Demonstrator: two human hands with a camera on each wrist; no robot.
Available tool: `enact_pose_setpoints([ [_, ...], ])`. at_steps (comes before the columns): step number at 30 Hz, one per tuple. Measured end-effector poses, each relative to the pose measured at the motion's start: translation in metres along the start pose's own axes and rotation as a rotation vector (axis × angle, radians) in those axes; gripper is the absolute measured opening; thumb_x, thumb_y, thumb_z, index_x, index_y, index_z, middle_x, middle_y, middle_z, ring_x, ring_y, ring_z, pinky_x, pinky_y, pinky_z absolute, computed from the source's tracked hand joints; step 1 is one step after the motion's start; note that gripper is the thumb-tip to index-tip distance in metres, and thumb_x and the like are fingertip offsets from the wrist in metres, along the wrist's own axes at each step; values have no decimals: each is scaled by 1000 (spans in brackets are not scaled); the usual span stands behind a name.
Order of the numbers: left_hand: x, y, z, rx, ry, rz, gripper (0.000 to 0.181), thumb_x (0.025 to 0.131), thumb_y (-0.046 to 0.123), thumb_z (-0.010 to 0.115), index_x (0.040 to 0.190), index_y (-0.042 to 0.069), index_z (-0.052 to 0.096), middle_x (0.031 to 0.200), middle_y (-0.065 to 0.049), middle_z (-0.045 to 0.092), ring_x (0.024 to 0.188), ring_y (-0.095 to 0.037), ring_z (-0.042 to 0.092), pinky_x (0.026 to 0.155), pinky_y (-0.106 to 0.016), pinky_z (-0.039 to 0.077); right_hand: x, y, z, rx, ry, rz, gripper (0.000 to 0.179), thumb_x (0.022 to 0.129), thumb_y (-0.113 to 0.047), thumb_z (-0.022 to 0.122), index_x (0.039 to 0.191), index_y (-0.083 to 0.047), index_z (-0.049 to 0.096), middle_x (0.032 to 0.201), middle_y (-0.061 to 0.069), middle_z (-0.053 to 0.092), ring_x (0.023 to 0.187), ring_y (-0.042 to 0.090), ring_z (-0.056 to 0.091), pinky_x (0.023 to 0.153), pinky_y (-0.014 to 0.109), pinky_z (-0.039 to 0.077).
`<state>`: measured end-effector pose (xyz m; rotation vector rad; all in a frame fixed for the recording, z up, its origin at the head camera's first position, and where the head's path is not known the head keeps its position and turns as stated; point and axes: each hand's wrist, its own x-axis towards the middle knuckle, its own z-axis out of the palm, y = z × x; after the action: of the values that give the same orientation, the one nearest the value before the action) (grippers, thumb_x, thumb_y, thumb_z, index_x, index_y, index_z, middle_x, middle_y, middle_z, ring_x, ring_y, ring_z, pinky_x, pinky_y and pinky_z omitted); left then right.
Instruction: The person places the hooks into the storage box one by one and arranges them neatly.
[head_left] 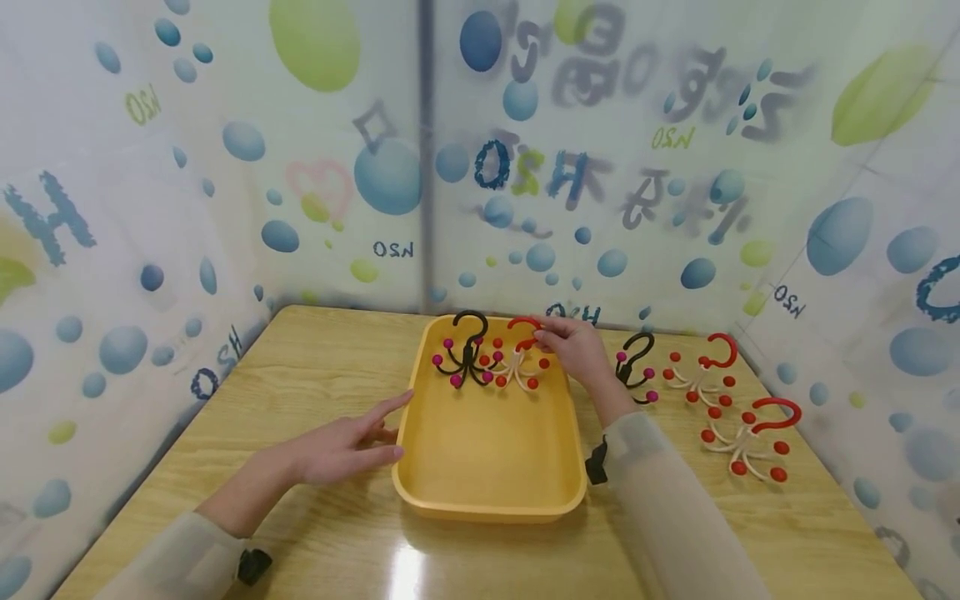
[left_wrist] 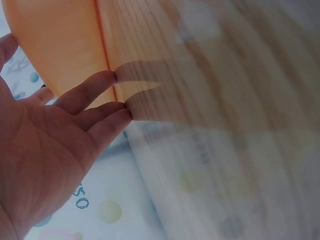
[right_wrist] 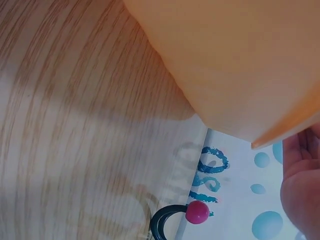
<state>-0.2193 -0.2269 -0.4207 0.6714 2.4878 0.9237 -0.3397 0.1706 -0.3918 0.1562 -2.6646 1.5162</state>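
Observation:
A yellow tray [head_left: 487,467] stands on the wooden table. At its far end is a black hook hanger [head_left: 468,354] with magenta ball-tipped prongs. Beside that, also within the tray, sits a white hook hanger [head_left: 516,363] with red balls and a red hook. My right hand [head_left: 576,348] reaches over the tray's far right side and pinches that red hook. The right wrist view shows only part of the hand, past the tray's rim. My left hand [head_left: 341,447] is at the tray's left side, fingers extended, fingertips at or touching its wall.
Right of the tray, a second black hanger [head_left: 637,371] stands partly behind my right forearm. Farther right are two more white hangers with red hooks, one behind [head_left: 701,379] and one nearer [head_left: 744,442]. Patterned curtains [head_left: 322,183] enclose the table's back and sides.

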Motion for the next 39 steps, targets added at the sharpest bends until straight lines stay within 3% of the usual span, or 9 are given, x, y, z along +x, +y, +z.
enact_pose_setpoints([
  [7, 0, -4, 1, -1, -4, 30, 83, 112, 55, 57, 178, 32, 12, 158, -18, 63, 148, -44, 59, 125, -71, 38, 1, 0, -1, -3, -12, 15, 37, 111, -16, 67, 147, -18, 72, 136, 16, 76, 120, 37, 77, 108, 49, 61],
  [14, -1, -4, 2, 3, 4, 27, 83, 112, 55, 58, 178, 33, 14, 157, -21, 63, 147, -44, 59, 125, -71, 39, -4, -1, -6, -50, -24, -45, 48, 110, -15, 69, 157, -19, 63, 137, 17, 76, 116, 33, 77, 106, 46, 63],
  [21, -2, -3, 2, 8, 6, 25, 83, 112, 56, 57, 178, 33, 14, 157, -21, 63, 147, -45, 59, 125, -71, 39, -16, -6, -25, -91, -54, -42, 52, 110, -23, 71, 160, -18, 59, 150, 16, 68, 130, 37, 69, 115, 54, 57],
  [27, -1, -3, 1, 8, 7, 22, 83, 112, 56, 57, 178, 35, 13, 157, -20, 63, 147, -44, 59, 125, -71, 39, -37, -14, -47, -80, -56, -74, 51, 109, -32, 72, 157, -18, 61, 149, 13, 70, 130, 35, 70, 112, 54, 59],
  [31, 0, -3, 1, 5, 6, 24, 83, 112, 56, 57, 178, 34, 13, 157, -17, 64, 147, -43, 60, 125, -71, 39, -57, -20, -62, -75, -60, -124, 50, 108, -34, 73, 155, -18, 63, 146, 14, 72, 126, 34, 73, 106, 48, 64],
  [39, -1, -3, 2, 10, 10, 31, 83, 112, 55, 58, 178, 32, 14, 155, -16, 66, 145, -44, 61, 124, -71, 40, -99, -28, -92, -97, -98, -130, 47, 107, -35, 74, 149, -15, 67, 142, 14, 74, 120, 26, 75, 91, 17, 62],
])
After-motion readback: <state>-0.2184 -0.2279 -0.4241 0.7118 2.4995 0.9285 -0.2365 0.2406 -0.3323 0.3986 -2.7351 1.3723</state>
